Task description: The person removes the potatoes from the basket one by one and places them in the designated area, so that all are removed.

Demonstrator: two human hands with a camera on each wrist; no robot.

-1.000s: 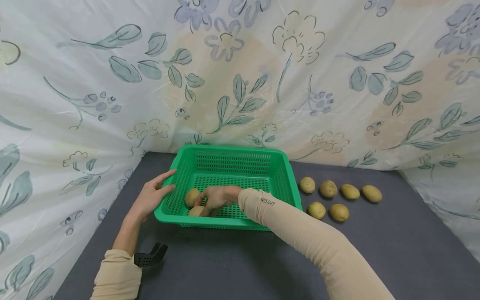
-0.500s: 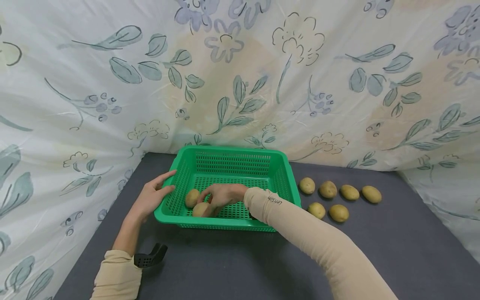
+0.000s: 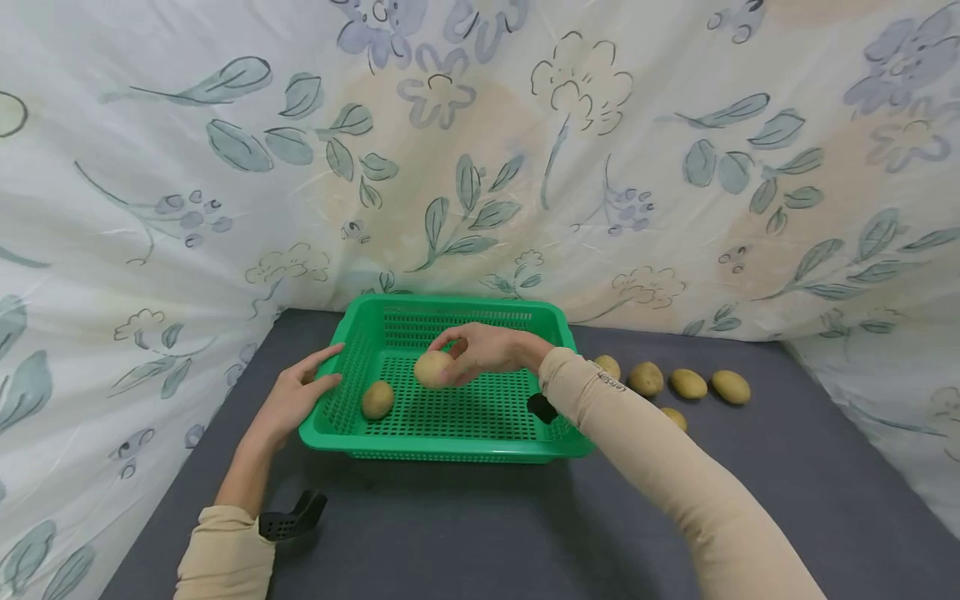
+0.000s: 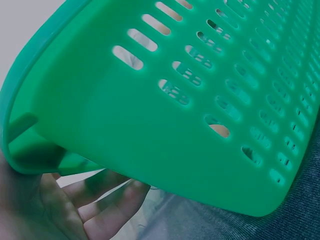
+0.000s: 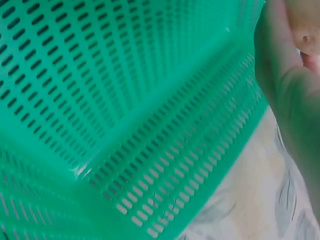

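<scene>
My right hand pinches a pale round potato between thumb and fingers, above the green plastic basket. In the right wrist view, this potato shows only partly, at the top right corner. Another potato lies on the basket floor near its left wall. My left hand grips the basket's left rim, thumb and index finger at the top edge. The left wrist view has the other fingers bent in beneath the rim, beside the slotted outer wall.
Several more potatoes lie on the dark table right of the basket, a few partly hidden by the right sleeve. A flowered cloth hangs behind and at the sides. Black camera mounts sit at both wrists.
The right hand has lifted the potato from the basket's front left corner, up and to the right. The left hand stays on the rim, and the view has shifted slightly.
</scene>
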